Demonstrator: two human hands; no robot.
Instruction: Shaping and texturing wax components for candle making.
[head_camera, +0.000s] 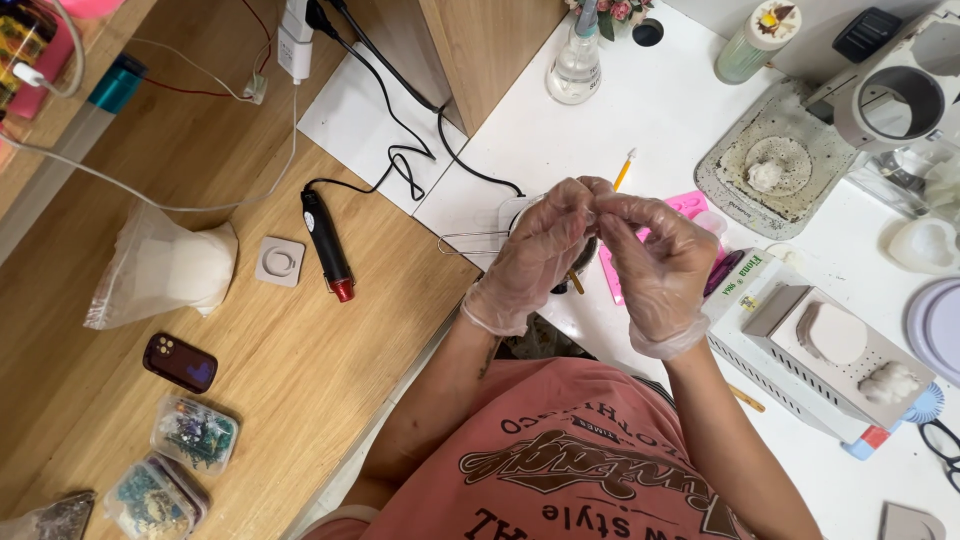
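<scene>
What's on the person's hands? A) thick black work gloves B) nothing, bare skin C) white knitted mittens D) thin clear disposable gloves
D: both the left hand and the right hand are covered in thin, see-through, wrinkled film ending at the wrists, fingertips meeting above the white table.

Bright, even indoor light, soft faint shadows, mild glare on the white table (560, 140), sharp focus throughout.

plastic bag (165, 268): clear, white filling, just left of the dark phone's upper side
phone (180, 362): dark case, screen hidden
small packets (194, 433): clear, colourful bits, below phone
white box (765, 300): green label, far right of phone
</scene>
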